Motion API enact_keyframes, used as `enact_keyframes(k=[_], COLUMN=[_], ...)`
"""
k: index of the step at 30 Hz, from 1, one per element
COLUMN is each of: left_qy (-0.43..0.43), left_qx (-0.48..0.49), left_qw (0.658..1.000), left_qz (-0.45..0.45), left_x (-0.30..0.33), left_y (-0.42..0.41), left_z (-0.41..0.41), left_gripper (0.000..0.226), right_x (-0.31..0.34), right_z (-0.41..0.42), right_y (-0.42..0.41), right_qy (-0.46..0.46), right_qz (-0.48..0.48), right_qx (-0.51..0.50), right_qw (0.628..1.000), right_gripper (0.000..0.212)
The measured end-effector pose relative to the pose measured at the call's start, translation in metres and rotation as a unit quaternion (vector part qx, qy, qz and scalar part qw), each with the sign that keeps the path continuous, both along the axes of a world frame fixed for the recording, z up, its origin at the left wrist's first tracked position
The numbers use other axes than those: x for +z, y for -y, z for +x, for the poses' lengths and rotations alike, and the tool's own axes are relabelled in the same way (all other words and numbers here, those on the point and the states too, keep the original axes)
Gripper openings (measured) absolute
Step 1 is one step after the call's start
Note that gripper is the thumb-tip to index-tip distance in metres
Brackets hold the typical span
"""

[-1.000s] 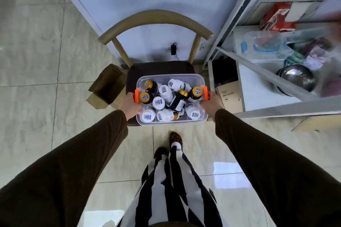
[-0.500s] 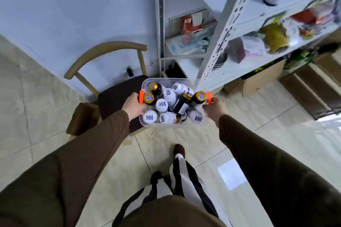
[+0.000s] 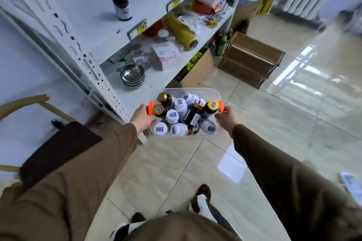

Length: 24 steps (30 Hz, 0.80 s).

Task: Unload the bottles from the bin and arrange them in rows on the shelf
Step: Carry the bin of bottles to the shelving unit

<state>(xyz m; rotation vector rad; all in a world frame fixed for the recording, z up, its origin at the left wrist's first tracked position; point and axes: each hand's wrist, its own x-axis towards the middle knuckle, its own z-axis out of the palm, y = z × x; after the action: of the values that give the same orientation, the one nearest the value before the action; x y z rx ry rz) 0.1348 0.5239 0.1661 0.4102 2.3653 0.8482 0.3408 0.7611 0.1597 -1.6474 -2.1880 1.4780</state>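
Since half a second ago the clear bin [image 3: 212, 92] has left the chair [image 3: 58, 143] and hangs over the floor near the white shelf [image 3: 94, 2]. Left hand [image 3: 142, 118] and right hand [image 3: 227, 118] grip its orange handles. About eleven bottles [image 3: 181, 105] lie inside; two bottles stand on the shelf.

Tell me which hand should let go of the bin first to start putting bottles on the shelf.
Probably the left hand: the shelf stands on that side, nearer than to the right hand. Both grip the bin by its handles, so set it down first.
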Motion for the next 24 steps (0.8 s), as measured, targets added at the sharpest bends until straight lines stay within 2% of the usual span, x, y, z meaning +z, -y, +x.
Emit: enact_keyframes(k=[4, 8, 10, 15, 24], left_qy=[-0.004, 0.011, 0.011, 0.0, 0.01], left_qx=[-0.023, -0.046, -0.058, -0.09, -0.15], left_qw=[1.0, 0.998, 0.998, 0.995, 0.988], left_qz=[0.014, 0.028, 0.03, 0.033, 0.017], left_x=[0.006, 0.01, 0.01, 0.003, -0.014], left_y=[-0.101, -0.186, -0.222, -0.329, -0.514], left_z=[0.022, 0.029, 0.025, -0.001, -0.061], left_gripper=[0.03, 0.029, 0.026, 0.024, 0.034], right_x=[0.004, 0.009, 0.009, 0.003, -0.005], right_z=[0.034, 0.051, 0.053, 0.042, 0.006], right_y=[-0.087, -0.163, -0.194, -0.282, -0.428], right_qy=[-0.007, -0.013, -0.019, -0.033, -0.011], right_qz=[0.005, 0.009, 0.007, 0.003, 0.018], right_qx=[-0.043, -0.075, -0.087, -0.118, -0.186], right_qw=[0.999, 0.997, 0.996, 0.993, 0.982], right_gripper=[0.019, 0.027, 0.025, 0.014, 0.015])
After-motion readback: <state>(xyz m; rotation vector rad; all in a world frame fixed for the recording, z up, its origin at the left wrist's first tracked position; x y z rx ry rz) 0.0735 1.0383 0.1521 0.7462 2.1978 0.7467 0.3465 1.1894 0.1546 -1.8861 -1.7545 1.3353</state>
